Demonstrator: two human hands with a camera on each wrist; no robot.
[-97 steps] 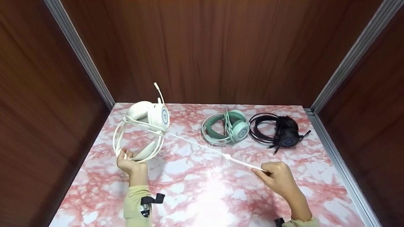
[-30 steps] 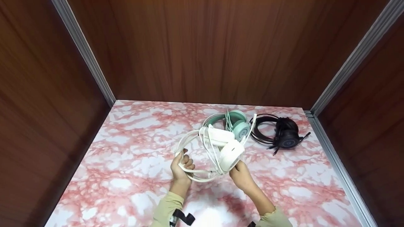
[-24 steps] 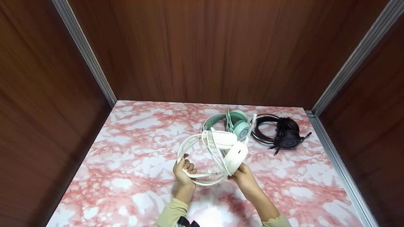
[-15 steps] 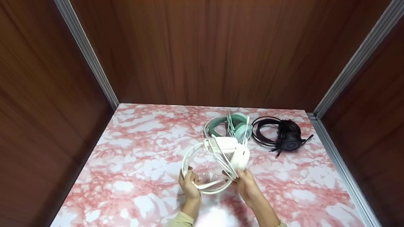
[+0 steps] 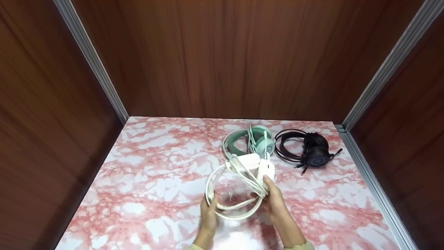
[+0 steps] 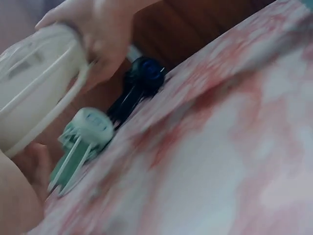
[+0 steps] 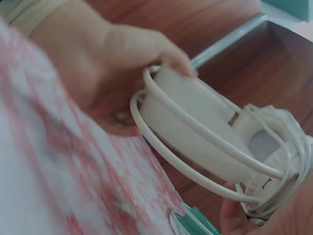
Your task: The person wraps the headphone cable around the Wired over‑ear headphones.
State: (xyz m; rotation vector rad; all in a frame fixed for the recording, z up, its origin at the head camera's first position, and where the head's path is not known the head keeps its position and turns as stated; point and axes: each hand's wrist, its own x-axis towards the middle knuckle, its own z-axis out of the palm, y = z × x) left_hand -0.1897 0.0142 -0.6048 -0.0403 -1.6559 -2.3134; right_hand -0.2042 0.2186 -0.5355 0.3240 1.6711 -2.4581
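A white headset (image 5: 249, 161) with a microphone boom is held above the table between both hands, its earcups toward the back. My left hand (image 5: 209, 215) grips the headband at its lower left, thumb on the near side. Around the right earcup and the wrapped cable (image 5: 248, 177) curls my right hand (image 5: 275, 201), thumb on top. The right wrist view shows the double outer wires of the headband (image 7: 195, 129) and the cable wound beside the earcups. Most right-hand fingers are hidden behind the headset in the head view.
A green headset (image 5: 260, 146) with its cord wound round it lies at the back of the marbled red-and-white table (image 5: 156, 194). Right of it lies a black headset (image 5: 317, 149). Brown wood panels (image 5: 215, 62) with metal edge strips enclose the back and sides.
The white headset was at the left, its cord pulled out by my right hand. It came to the middle, then nearer me; my right hand now grips the earcup and wrapped cable.
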